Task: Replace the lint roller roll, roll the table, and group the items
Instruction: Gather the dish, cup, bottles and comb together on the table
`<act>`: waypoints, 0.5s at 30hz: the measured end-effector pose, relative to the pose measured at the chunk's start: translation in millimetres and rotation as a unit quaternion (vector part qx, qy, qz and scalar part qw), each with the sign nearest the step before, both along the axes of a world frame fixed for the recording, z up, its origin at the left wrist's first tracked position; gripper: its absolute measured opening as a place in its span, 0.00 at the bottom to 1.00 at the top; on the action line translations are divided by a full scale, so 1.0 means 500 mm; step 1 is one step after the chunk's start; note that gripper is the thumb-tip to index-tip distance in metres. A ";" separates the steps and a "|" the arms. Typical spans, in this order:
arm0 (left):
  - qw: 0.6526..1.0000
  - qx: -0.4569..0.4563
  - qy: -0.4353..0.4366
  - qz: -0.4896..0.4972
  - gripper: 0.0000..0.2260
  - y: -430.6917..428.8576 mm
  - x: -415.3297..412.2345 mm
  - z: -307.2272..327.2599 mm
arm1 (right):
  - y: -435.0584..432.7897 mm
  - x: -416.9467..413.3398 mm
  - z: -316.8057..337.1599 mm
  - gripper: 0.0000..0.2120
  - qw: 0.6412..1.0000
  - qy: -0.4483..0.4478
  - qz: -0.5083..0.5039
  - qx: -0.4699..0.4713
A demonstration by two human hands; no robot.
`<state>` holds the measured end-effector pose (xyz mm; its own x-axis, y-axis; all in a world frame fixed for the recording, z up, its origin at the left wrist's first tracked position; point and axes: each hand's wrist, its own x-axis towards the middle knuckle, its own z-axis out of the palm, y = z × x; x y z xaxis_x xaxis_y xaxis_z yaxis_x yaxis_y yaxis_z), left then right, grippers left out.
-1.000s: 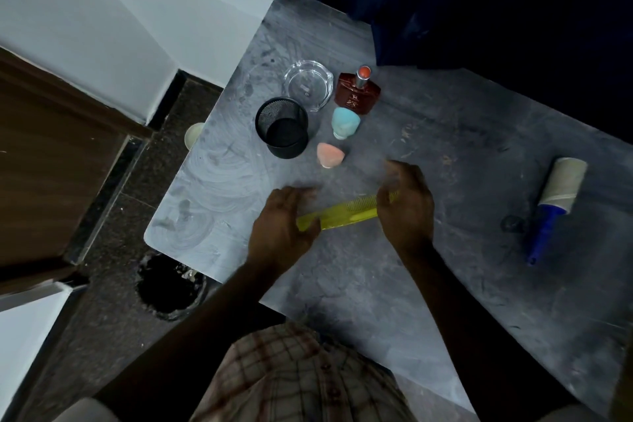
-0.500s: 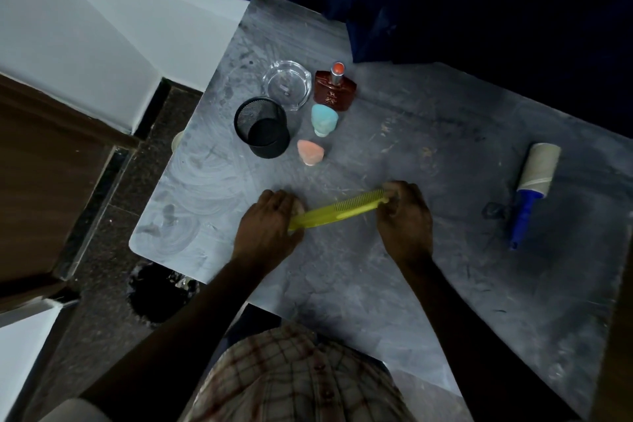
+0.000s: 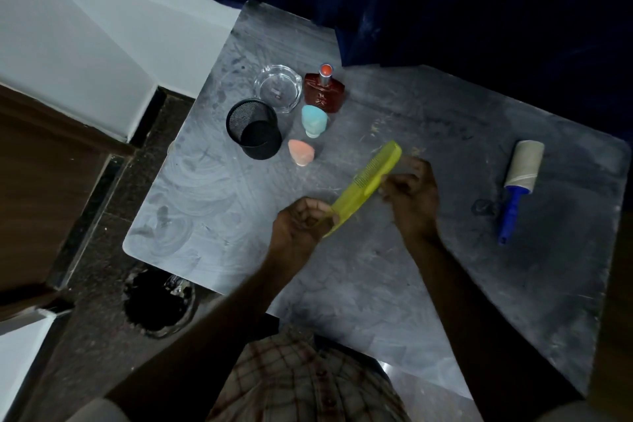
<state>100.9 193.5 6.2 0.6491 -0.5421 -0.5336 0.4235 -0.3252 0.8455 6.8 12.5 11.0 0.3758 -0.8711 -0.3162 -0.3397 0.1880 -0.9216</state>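
A yellow-green comb point(image 3: 369, 181) is held above the grey table point(image 3: 376, 284), tilted with its far end up and to the right. My left hand point(image 3: 301, 226) is closed on its near end. My right hand point(image 3: 412, 195) touches its middle with pinched fingers. The lint roller point(image 3: 519, 181), blue handle and pale roll, lies flat at the right. At the table's far left stand a black mesh cup point(image 3: 255, 128), a glass ashtray point(image 3: 278, 88), a red-brown perfume bottle point(image 3: 323, 91), a light blue sponge point(image 3: 313, 120) and a peach sponge point(image 3: 301, 152).
A dark blue curtain point(image 3: 445, 3) hangs along the table's far side. A small dark piece point(image 3: 481, 207) lies beside the roller's handle. On the floor below the table's near left corner stands a black bin point(image 3: 157, 301). A wooden panel point(image 3: 44, 181) is at the left.
The comb has been lifted from lying nearly level on the table and turned steeper, its far end now up to the right. My right hand slid from the comb's end to its middle.
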 end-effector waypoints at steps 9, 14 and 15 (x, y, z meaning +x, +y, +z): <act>0.997 0.007 0.019 0.077 0.15 -0.065 0.030 -0.033 | -0.104 0.173 -0.028 0.16 0.998 0.050 0.038 0.021; 0.997 0.003 0.020 0.075 0.17 -0.076 0.030 -0.043 | -0.137 0.203 -0.058 0.16 0.992 0.102 0.071 0.025; 0.998 0.010 0.008 0.069 0.17 -0.075 0.030 -0.044 | -0.142 0.208 -0.063 0.16 0.990 0.112 0.077 0.022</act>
<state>115.7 155.9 -15.9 0.7079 -0.4374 -0.5546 0.4795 -0.2789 0.8320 110.7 -58.3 -20.4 0.4199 -0.7922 -0.4428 -0.5626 0.1556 -0.8119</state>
